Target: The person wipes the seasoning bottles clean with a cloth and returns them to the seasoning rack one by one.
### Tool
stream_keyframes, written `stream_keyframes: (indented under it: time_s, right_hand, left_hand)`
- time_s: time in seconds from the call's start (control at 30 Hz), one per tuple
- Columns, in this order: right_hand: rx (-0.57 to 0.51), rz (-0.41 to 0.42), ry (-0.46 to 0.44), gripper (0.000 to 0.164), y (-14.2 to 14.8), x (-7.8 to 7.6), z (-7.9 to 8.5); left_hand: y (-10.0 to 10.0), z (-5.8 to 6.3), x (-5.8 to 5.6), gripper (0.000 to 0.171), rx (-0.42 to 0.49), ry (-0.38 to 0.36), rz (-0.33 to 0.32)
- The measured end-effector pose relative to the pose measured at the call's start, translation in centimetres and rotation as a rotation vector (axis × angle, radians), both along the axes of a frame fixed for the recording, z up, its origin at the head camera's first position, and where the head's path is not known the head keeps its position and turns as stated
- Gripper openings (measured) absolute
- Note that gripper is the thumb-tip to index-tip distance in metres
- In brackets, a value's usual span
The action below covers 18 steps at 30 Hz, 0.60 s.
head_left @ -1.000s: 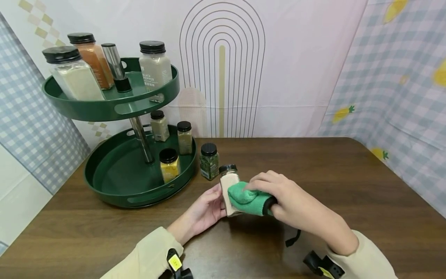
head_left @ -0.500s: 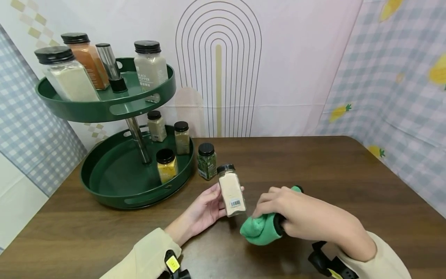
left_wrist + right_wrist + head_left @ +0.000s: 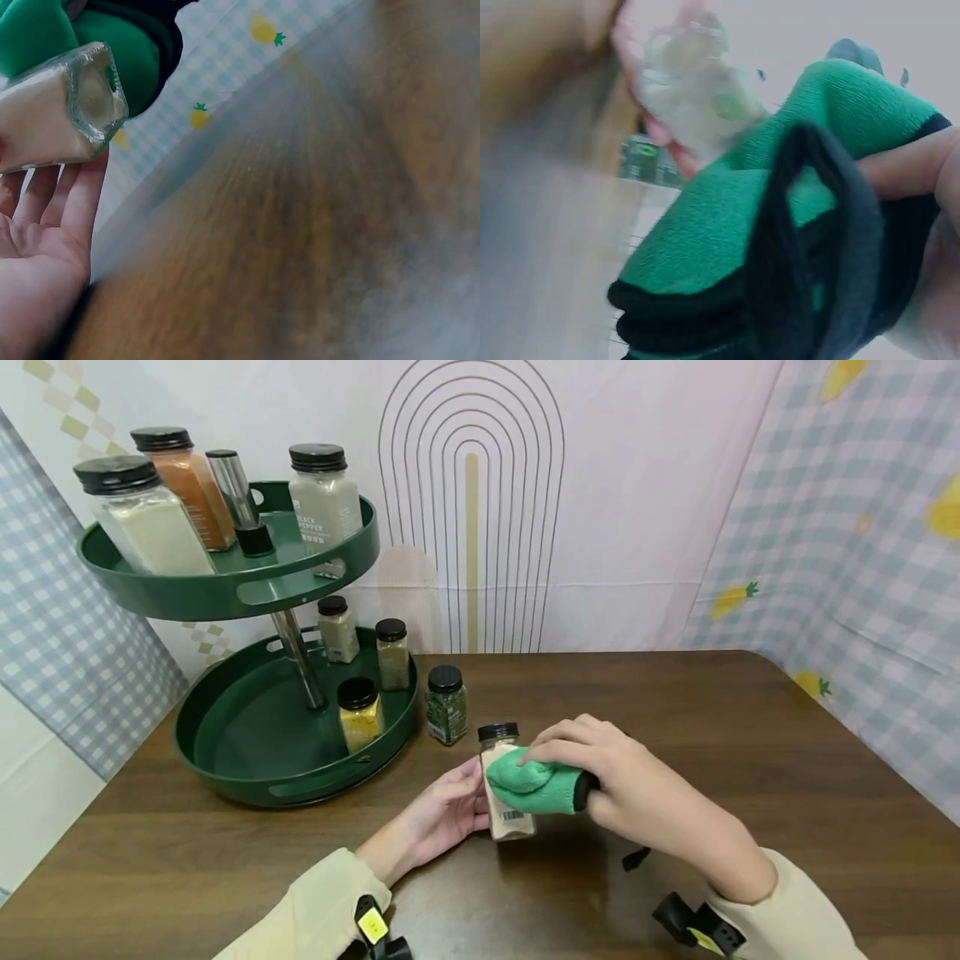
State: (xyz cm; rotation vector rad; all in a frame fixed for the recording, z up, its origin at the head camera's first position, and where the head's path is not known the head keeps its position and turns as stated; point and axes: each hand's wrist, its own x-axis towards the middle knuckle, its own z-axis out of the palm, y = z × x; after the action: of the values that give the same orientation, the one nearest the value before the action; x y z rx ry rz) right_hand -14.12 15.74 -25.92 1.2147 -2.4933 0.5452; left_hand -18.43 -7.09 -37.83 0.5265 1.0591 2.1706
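Note:
A glass spice jar (image 3: 513, 828) with a black lid and pale powder inside is held up over the table. My left hand (image 3: 448, 808) grips it from the left side; in the left wrist view the fingers of that hand (image 3: 45, 240) lie along the glass jar (image 3: 45, 116). A folded green cloth (image 3: 536, 785) with a black edge covers the upper front of the jar. From the right, my right hand (image 3: 611, 777) holds this cloth against the glass. The right wrist view shows the bunched cloth (image 3: 705, 225) and its dark hanging loop close up.
A two-tier green tray stand (image 3: 262, 789) stands at the left. Its top tier carries large jars, including an orange one (image 3: 197, 497), and a metal-topped grinder (image 3: 240, 502). Small jars, one yellow (image 3: 362, 722), sit below. A jar of green herbs (image 3: 446, 710) stands beside the stand.
Half a second ago the cloth was pulled away to the lower right, baring the jar's front and barcode. Now it is back over the jar, which has tipped more upright.

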Motion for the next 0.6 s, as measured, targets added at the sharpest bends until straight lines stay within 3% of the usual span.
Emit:
stream_keyframes:
  time_s: [0.37, 0.6]
  right_hand:
    - [-0.07, -0.088, 0.134, 0.067, -1.0, -0.2, -0.9]
    - [0.024, -0.168, 0.149, 0.067, -1.6, 0.0, -1.3]
  left_hand:
    - [-0.1, 0.0, 0.0, 0.056, -0.043, 0.032, -0.034]
    - [-0.1, -0.3, 0.0, 0.024, 0.019, 0.068, -0.025]
